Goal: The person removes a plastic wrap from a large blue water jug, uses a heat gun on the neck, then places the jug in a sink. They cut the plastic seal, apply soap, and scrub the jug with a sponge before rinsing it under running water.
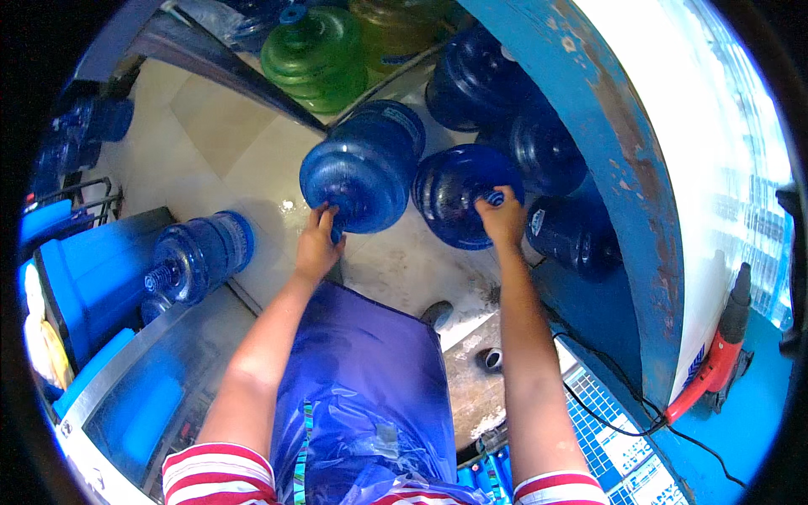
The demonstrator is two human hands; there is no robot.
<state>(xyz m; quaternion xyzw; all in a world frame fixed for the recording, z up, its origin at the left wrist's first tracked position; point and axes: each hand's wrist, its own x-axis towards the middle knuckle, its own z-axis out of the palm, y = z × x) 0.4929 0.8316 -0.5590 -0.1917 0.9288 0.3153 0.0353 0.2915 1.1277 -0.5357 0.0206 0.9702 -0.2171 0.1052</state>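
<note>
My left hand point(322, 243) grips the neck of a large blue plastic water jug point(360, 167), which leans with its neck towards me. The fingers of my right hand point(504, 218) are closed around the neck of a second, darker blue water jug point(451, 189) just to the right. Both jugs are close together over the tiled floor. A blue plastic apron covers my front below them.
More blue jugs point(480, 82) crowd the upper right beside a blue painted wall edge point(631, 158). A green jug point(315, 60) stands behind a metal frame. At left lies another blue jug point(205, 252) near a blue bin point(101, 278). A red heat gun point(716, 360) with a black cord rests at right.
</note>
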